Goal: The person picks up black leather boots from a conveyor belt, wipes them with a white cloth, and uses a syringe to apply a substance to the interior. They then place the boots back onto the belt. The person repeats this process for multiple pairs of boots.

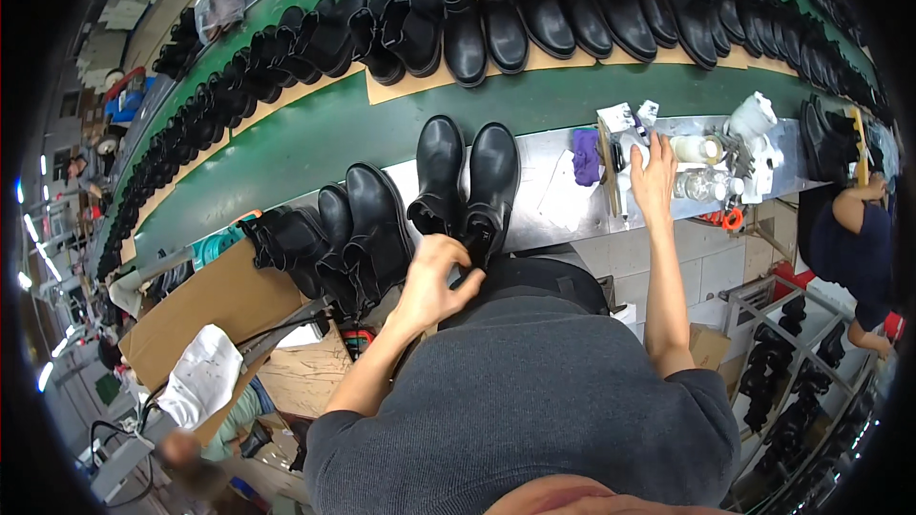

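A pair of black ankle boots (491,167) stands on the metal strip in front of me, toes pointing away. At their near ends is my left hand (437,278), loosely curled with thumb and fingers apart; nothing shows in its grasp, and I cannot tell whether it touches the boots. My right hand (653,179) reaches over a small holder of slim tools (611,167), fingers spread and holding nothing visible. Just right of it are a jar with pale contents (697,149) and a clear glass jar (699,185). Left of the holder lies a purple cloth (586,157).
More black boots (367,219) crowd the left, beside a cardboard sheet (205,310). Long rows of boots (544,5) line the far side of the green bench (315,143). A co-worker (849,238) is at the right, near a rack of dark items (778,362).
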{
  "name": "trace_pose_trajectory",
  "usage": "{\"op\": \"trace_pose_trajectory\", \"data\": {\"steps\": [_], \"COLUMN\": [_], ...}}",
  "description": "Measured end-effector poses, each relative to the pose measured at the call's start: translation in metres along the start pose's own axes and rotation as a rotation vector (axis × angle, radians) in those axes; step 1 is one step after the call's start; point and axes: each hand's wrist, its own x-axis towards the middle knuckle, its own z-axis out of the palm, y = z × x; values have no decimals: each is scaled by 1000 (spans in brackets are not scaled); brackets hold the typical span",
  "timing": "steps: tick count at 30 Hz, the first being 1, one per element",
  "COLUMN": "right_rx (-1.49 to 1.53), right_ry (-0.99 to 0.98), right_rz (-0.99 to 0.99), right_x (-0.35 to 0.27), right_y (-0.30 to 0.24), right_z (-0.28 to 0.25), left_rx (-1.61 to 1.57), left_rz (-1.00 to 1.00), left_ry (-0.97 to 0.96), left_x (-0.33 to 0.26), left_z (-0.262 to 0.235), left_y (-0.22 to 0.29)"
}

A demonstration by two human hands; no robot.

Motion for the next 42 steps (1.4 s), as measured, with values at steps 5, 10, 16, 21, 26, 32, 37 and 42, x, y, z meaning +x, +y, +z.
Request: {"op": "trace_pose_trajectory", "data": {"steps": [5, 10, 16, 21, 26, 32, 37, 42], "right_rx": [772, 992, 1135, 1258, 1625, 1071, 577, 248], "right_ry": [-629, -1284, -1165, -1137, -1031, -604, -358, -673], "right_rz": [257, 609, 674, 602, 394, 54, -381, -354], "right_x": [-36, -83, -66, -62, -17, 73, 191, 267], "right_y": [-71, -144, -152, -144, -147, -142, -205, -248], "right_z": [23, 67, 66, 50, 10, 64, 83, 127], "left_rx": [24, 410, 516, 236, -812, -1884, -2045, -2062], "left_rz": [-355, -459, -542, -533, -640, -339, -322, -350], "left_ry": [268, 217, 295, 423, 468, 487, 517, 598], "left_x": [-4, 26, 37, 41, 25, 25, 34, 30], "left_z": [23, 31, 51, 49, -28, -34, -16, -17], "left_y": [-29, -4, -29, -68, -84, -110, -129, -129]}}
